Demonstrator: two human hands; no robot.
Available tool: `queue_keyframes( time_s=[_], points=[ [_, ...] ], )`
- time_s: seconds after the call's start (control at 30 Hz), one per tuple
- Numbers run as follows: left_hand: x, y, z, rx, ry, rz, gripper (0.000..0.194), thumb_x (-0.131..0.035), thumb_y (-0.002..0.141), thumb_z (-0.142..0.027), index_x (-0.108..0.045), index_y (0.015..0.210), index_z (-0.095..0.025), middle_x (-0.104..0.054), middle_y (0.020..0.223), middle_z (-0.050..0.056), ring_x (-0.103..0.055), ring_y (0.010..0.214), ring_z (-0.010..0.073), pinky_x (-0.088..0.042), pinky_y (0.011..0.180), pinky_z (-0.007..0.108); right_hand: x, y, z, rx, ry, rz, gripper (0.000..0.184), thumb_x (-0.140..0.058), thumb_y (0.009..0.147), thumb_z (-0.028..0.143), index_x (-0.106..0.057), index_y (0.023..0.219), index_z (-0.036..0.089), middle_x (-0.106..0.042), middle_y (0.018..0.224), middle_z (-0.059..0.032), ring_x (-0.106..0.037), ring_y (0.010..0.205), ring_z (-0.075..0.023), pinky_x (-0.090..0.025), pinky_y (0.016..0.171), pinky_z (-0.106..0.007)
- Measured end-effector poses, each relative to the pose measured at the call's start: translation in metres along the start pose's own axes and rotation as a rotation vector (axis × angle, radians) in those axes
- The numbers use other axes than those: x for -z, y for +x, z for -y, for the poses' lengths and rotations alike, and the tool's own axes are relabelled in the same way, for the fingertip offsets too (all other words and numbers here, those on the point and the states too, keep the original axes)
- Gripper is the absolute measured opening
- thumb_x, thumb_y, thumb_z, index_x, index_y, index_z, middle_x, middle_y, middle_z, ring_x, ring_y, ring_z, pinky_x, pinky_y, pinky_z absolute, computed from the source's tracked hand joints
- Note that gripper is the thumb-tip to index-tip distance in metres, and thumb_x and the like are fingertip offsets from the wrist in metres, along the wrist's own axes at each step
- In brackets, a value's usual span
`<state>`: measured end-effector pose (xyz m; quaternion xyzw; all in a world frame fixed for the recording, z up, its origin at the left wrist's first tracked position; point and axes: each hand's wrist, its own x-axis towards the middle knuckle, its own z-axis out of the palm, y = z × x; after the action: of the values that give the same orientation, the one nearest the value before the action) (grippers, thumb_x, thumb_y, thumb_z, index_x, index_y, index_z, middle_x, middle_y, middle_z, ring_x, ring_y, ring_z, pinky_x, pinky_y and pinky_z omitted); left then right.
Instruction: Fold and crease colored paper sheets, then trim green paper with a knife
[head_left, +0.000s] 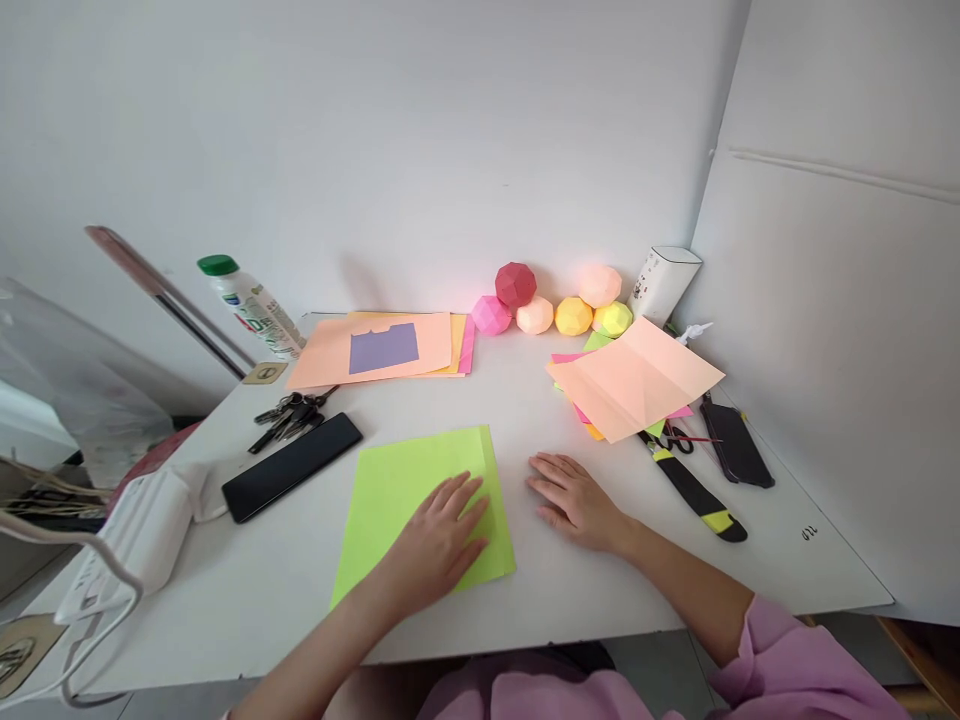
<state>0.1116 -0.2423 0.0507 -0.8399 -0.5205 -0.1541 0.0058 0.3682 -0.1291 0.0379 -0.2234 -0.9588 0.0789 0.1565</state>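
Observation:
A lime-green sheet of paper (397, 490) lies on the white table in front of me, with a crease running along its right side. My left hand (442, 545) rests flat on the sheet's right part, fingers spread and stretched out. Just right of the sheet, my right hand (574, 500) lies palm down on the table with its fingers extended, holding nothing. Beyond it, a creased peach sheet (637, 380) sits on a pile of coloured paper pieces.
Faceted paper balls (574, 315) stand along the wall. Peach and yellow sheets (322, 355) lie at the back left. Keys (292, 415), a black phone (292, 467) and a white power strip (139, 535) are left. A black-and-yellow handled tool (697, 495) and scissors (679, 438) lie right.

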Motion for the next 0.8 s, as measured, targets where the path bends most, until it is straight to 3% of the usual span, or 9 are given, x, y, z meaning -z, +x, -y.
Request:
queue_keyframes(
  time_s=[0.07,0.13,0.33,0.6,0.8],
  points=[
    [-0.013,0.012,0.022,0.080,0.022,0.041,0.047,-0.039,0.094,-0.045,-0.055,0.128,-0.018,-0.047,0.143,0.013,-0.034,0.138,0.0328,-0.033,0.109,0.051,0.001,0.000,0.001,-0.005,0.005,0.005,0.038,-0.042,0.096,0.031,-0.057,0.127,0.014,-0.048,0.142,-0.0142,-0.039,0.135,-0.0266,-0.037,0.110,-0.050],
    [-0.024,0.025,0.037,0.160,-0.051,0.069,0.055,-0.038,0.092,-0.054,-0.056,0.129,-0.018,-0.044,0.145,0.014,-0.033,0.139,0.0329,-0.032,0.111,0.050,0.002,0.000,0.001,-0.010,0.012,0.004,0.038,-0.043,0.095,0.030,-0.057,0.127,0.015,-0.048,0.142,-0.0134,-0.038,0.135,-0.0258,-0.037,0.110,-0.050],
    [-0.039,0.046,0.051,0.303,-0.194,-0.043,0.053,-0.034,0.093,-0.051,-0.058,0.127,-0.017,-0.046,0.145,0.012,-0.030,0.140,0.0307,-0.021,0.116,0.053,0.003,0.000,0.002,-0.007,0.019,0.005,0.037,-0.043,0.094,0.029,-0.057,0.126,0.015,-0.047,0.143,-0.0144,-0.037,0.136,-0.0258,-0.036,0.111,-0.050],
    [-0.032,0.041,0.061,0.534,-0.478,-0.215,0.047,-0.034,0.095,-0.051,-0.064,0.115,-0.021,-0.054,0.136,0.009,-0.050,0.126,0.0241,-0.044,0.104,0.043,0.004,0.000,0.005,-0.030,0.016,0.024,0.037,-0.046,0.093,0.027,-0.056,0.126,0.015,-0.047,0.143,-0.0134,-0.036,0.137,-0.0248,-0.035,0.112,-0.049],
    [-0.024,0.044,0.074,0.695,-0.671,-0.386,0.043,-0.039,0.092,-0.051,-0.065,0.099,-0.019,-0.058,0.122,0.010,-0.058,0.111,0.0224,-0.050,0.094,0.037,0.008,0.003,0.005,-0.035,0.044,0.027,0.036,-0.047,0.092,0.028,-0.057,0.124,0.016,-0.049,0.141,-0.0126,-0.038,0.135,-0.0243,-0.037,0.110,-0.048]
  ],
)
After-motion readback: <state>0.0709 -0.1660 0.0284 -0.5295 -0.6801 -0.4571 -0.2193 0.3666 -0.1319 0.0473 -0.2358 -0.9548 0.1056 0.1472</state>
